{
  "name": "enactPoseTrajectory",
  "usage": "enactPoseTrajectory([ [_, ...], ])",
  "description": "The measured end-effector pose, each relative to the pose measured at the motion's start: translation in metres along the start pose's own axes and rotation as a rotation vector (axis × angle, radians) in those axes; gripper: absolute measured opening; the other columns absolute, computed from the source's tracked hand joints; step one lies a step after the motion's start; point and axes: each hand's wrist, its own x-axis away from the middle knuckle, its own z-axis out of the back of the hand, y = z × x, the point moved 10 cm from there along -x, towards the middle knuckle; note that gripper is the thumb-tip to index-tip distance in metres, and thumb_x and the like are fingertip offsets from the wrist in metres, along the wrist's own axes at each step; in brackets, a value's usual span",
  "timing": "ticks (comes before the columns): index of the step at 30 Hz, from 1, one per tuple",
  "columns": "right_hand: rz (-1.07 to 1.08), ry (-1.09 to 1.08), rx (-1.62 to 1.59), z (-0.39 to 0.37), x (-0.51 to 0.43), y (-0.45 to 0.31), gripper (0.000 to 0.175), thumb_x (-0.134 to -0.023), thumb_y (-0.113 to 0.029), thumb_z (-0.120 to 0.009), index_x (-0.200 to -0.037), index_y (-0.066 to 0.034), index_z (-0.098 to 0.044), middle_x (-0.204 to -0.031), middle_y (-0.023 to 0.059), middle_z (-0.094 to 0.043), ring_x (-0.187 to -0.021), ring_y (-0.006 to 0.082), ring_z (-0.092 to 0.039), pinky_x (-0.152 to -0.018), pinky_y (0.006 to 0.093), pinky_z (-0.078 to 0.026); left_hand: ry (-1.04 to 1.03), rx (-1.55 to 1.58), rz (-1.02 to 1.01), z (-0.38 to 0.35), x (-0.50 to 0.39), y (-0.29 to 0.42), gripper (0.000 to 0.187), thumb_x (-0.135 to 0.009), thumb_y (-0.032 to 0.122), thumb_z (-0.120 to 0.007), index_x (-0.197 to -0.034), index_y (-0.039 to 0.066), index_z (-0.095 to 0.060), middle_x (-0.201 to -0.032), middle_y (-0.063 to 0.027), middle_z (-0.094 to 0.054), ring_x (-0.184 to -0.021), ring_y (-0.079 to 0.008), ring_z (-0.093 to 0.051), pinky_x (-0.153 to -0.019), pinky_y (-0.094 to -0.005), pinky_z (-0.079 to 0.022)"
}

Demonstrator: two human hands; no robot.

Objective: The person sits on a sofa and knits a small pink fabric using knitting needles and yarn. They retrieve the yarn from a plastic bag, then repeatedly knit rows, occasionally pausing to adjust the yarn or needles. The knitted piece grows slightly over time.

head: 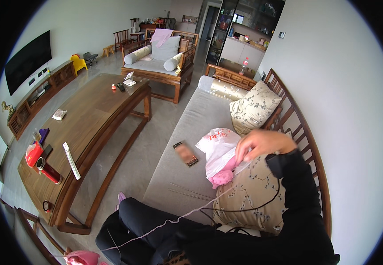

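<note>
At the lower left rim my left hand [68, 252] is partly cut off and holds pink knitting [84, 257]. A thin knitting needle [114, 241] sticks up beside it. From there a strand of pale pink yarn [165, 222] crosses my lap to my right hand [261, 143]. The right hand is raised over the sofa, slightly blurred, its fingers closed where the strand meets them. Just below it lies a white plastic bag [219, 145] with red print, and a pink yarn ball [223, 178] shows at its mouth.
On the sofa seat [208, 106] lie a blurred flat package [186, 154], several thin needles [191, 193] and floral cushions [256, 106]. A black cable [261, 208] hangs from my right wrist. The wooden coffee table [95, 109] bears a ruler [71, 160] and a red thermos [49, 171].
</note>
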Motion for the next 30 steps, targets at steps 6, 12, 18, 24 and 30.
enactPoseTrajectory([
  [6, -0.711, -0.005, 0.806, -0.058, -0.029, 0.201, 0.027, -0.082, -0.007, -0.061, -0.103, 0.0055, -0.073, -0.104, 0.0247, -0.072, -0.095, 0.0393, -0.071, -0.082, 0.0462, -0.056, 0.013, -0.014, 0.041, -0.005, -0.007, -0.007, 0.029, -0.099, 0.031, -0.053, -0.094, 0.005, -0.065, -0.086, -0.0096, -0.066, -0.08, -0.023, -0.064, -0.074, -0.0337, -0.053],
  [12, -0.772, 0.023, 0.572, -0.09, -0.035, 0.291, 0.028, -0.081, -0.01, -0.063, -0.103, 0.0063, -0.072, -0.107, 0.0272, -0.07, -0.094, 0.0394, -0.071, -0.081, 0.0461, -0.056, 0.034, -0.016, 0.051, -0.005, -0.009, -0.009, 0.028, -0.099, 0.03, -0.053, -0.096, 0.005, -0.065, -0.087, -0.0093, -0.066, -0.081, -0.0226, -0.064, -0.075, -0.0335, -0.052],
  [18, -0.72, 0.082, 0.139, -0.11, -0.031, 0.302, 0.037, -0.08, -0.023, -0.072, -0.105, 0.0039, -0.069, -0.11, 0.0249, -0.069, -0.098, 0.0384, -0.068, -0.085, 0.0447, -0.055, 0.028, -0.046, 0.085, -0.019, -0.013, -0.019, 0.028, -0.099, 0.03, -0.054, -0.097, 0.005, -0.065, -0.088, -0.009, -0.066, -0.081, -0.0222, -0.063, -0.076, -0.0334, -0.052],
  [24, -0.657, 0.138, 0.532, -0.15, -0.039, 0.296, 0.049, -0.079, -0.034, -0.073, -0.116, -0.0033, -0.068, -0.119, 0.0204, -0.067, -0.108, 0.0402, -0.065, -0.092, 0.0463, -0.052, 0.035, -0.05, 0.081, -0.031, -0.019, -0.024, 0.027, -0.099, 0.03, -0.054, -0.098, 0.005, -0.065, -0.088, -0.0087, -0.065, -0.082, -0.0218, -0.063, -0.076, -0.0332, -0.052],
  [30, -0.475, 0.701, 0.044, -0.02, -0.021, 0.343, 0.028, -0.092, -0.019, -0.065, -0.111, 0.0022, -0.067, -0.109, 0.0145, -0.071, -0.1, 0.0245, -0.068, -0.085, 0.0378, -0.054, 0.035, -0.056, 0.084, -0.035, -0.022, -0.026, 0.027, -0.099, 0.029, -0.054, -0.1, 0.005, -0.065, -0.089, -0.0084, -0.065, -0.083, -0.0214, -0.063, -0.077, -0.033, -0.051],
])
